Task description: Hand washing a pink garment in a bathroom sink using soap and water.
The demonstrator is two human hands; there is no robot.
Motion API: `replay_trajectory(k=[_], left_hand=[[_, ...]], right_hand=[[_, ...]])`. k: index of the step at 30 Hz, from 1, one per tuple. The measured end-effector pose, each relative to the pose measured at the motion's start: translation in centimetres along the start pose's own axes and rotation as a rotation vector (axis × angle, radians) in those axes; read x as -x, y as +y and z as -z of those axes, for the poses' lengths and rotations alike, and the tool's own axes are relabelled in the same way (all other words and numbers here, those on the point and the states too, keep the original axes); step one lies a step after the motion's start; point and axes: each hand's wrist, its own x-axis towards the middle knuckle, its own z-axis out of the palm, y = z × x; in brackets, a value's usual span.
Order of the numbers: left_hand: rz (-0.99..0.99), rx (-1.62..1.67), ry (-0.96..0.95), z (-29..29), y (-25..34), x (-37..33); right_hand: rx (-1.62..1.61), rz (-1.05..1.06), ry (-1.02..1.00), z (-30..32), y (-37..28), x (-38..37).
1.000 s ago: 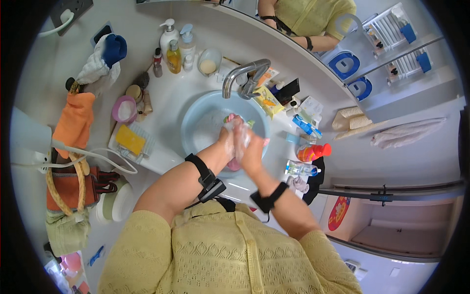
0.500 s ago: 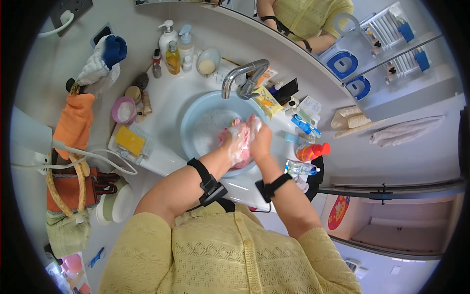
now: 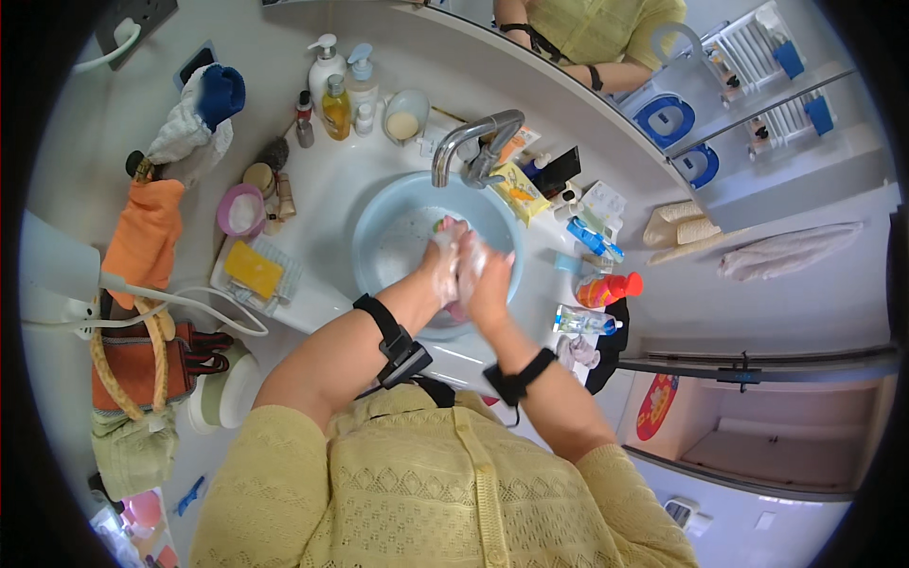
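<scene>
Both hands are pressed together: left hand (image 3: pixel 441 272) and right hand (image 3: pixel 487 284) closed on a pink cloth (image 3: pixel 456 310), foam covering the knuckles. Finger placement and firmness of hold cannot be told under the lather. Cloth is bunched between the palms, one part showing on the wearer's side of the grip, a small coloured part at its far side.

Around and beneath the grip stands a light-blue basin (image 3: pixel 376 210) with suds (image 3: pixel 402 248) to the left of the hands. Beyond the grip, the metal faucet (image 3: pixel 453 156) overhangs the basin's far rim. Right of the grip, beyond the basin, lies a toothpaste tube (image 3: pixel 585 322).

Risks, as judged: lather could let the cloth slip from the palms; a hard sideways push could shift the basin; splashing could wet the black wrist straps (image 3: pixel 383 325) nearer the wearer.
</scene>
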Motion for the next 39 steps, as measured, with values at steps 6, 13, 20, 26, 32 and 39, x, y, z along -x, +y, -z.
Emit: replay_trajectory(k=[6, 13, 20, 26, 32, 39], left_hand=[[-0.238, -0.650, 0.105, 2.8, -2.0, -1.6], [-0.027, -0.094, 0.050, -2.5, -2.1, 0.4], [-0.077, -0.231, 0.320, -4.2, -0.2, 2.3], [-0.068, -0.070, 0.331, -6.7, 1.6, 4.4], [-0.091, -0.225, 0.186, -3.3, 1.7, 5.1], [0.272, -0.391, -0.106, -3.9, 2.2, 6.0]], right_hand=[[-0.200, -0.214, -0.170, -0.5, 0.3, 0.3], [-0.163, -0.488, -0.347, 0.9, 2.3, -1.5], [-0.138, -0.317, -0.369, 0.9, 0.8, 1.1], [-0.809, -0.929, -0.102, 1.8, 6.4, 1.9], [-1.549, -1.162, -0.518, 4.7, 5.2, 1.6], [-1.604, -1.268, -0.488, 2.1, 7.2, -1.1]])
